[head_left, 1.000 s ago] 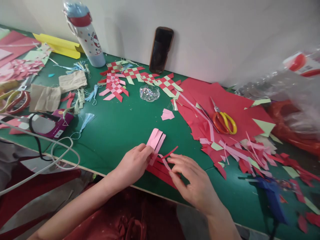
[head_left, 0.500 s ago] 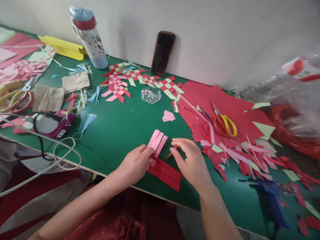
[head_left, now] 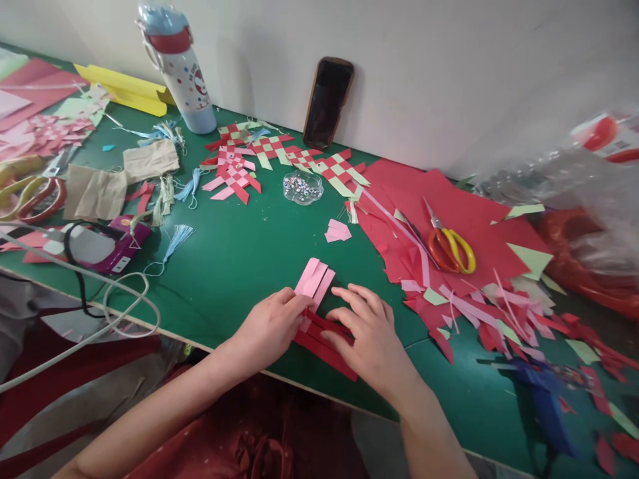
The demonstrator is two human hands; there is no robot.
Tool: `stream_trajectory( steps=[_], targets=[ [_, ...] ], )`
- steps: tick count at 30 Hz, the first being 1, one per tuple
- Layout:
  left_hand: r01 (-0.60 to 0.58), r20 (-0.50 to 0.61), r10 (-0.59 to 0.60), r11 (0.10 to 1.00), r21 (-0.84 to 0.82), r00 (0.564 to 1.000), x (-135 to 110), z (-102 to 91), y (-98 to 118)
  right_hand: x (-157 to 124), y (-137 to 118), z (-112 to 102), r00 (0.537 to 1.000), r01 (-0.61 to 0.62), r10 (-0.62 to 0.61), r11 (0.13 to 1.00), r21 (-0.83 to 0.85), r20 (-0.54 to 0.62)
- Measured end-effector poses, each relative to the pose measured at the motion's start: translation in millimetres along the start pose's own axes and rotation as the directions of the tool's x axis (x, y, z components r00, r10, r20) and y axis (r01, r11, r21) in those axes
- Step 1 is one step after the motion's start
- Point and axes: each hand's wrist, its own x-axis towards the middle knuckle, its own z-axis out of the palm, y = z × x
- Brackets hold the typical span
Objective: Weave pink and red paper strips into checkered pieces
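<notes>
Pink paper strips [head_left: 314,277] lie side by side, crossed at their lower end by red paper strips [head_left: 327,351]. My left hand [head_left: 277,320] is closed on the crossing, thumb and fingers pinching the pink and red strips together. Over the right part of the red strips is my right hand [head_left: 367,329], its fingers bent and spread apart, the thumb resting at the red paper. Part of the red strips is hidden under that hand. Just beyond lies a small pink paper piece [head_left: 338,230].
Woven paper pieces [head_left: 299,159] and a dish of gems [head_left: 303,188] lie behind. Scissors [head_left: 449,249] rest on red sheets [head_left: 399,179] at right, with scraps and a blue glue gun [head_left: 542,392]. A bottle [head_left: 187,80], phone [head_left: 328,100], tassels [head_left: 177,241] and cables [head_left: 124,293] surround.
My right hand has moved slightly left and down over the red strips, and the red strip it was lifting now lies lower, along the others. My left hand has kept its pinch.
</notes>
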Motion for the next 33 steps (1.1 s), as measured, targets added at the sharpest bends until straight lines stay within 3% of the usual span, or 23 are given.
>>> stream_trajectory(
  steps=[4, 8, 12, 15, 18, 26, 33],
  targets=[
    [0.013, 0.014, -0.013, 1.0, 0.008, 1.0, 0.5, -0.6, 1.9, 4.7, -13.7, -2.8, 1.0, -0.027, 0.027, 0.998, 0.064, -0.009],
    [0.045, 0.015, -0.046, 0.999, 0.03, 0.999, 2.0, -1.6, 4.1, 17.5, -19.0, -15.1, 0.998, -0.021, 0.038, 0.96, 0.281, -0.055],
    [0.062, -0.002, -0.062, 0.998, 0.02, 0.998, 2.3, -2.4, 4.9, 26.6, -3.0, -17.4, 0.94, -0.221, 0.301, 0.896, 0.386, -0.16],
    [0.064, 0.004, -0.064, 0.998, 0.011, 0.998, 1.7, -3.3, 4.2, 31.3, 8.1, -7.1, 0.902, -0.384, 0.426, 0.864, 0.327, -0.068],
    [0.065, 0.022, -0.065, 0.998, -0.022, 0.998, 1.4, -4.2, 2.5, 36.7, 7.8, 3.7, 0.897, -0.422, 0.443, 0.858, 0.292, -0.003],
    [0.072, 0.04, -0.069, 0.994, -0.077, 0.997, 2.5, -6.4, 0.2, 46.1, -1.1, 10.9, 0.898, -0.42, 0.44, 0.871, 0.256, -0.024],
    [0.052, 0.018, -0.051, 0.998, -0.043, 0.999, 1.5, -5.1, -1.3, 22.9, -13.4, 1.7, 0.932, -0.319, 0.356, 0.899, 0.298, -0.075]
  ],
)
